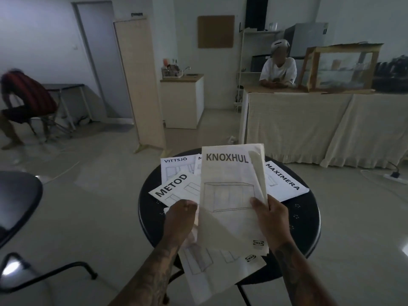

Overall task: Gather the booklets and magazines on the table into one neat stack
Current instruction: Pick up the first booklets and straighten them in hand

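Both hands hold a white KNOXHULT booklet [227, 195] up above the small round black table [306, 219]. My right hand [270, 219] grips its right edge, where a page curls upward. My left hand [180, 221] is closed at its left edge, over another booklet [212, 268] that hangs off the table's near side. On the table lie a METOD booklet [174, 188] at the left, a VITTSJÖ booklet [176, 167] behind it, and a MAXIMERA booklet [284, 180] at the right. One more booklet peeks out behind the held one, mostly hidden.
A black chair [19, 208] stands close at the left. A cloth-covered counter [326, 122] runs along the right, with a seated person behind it. Another person bends over by a chair at the far left. A power strip and cable [395, 175] lie on the floor at right.
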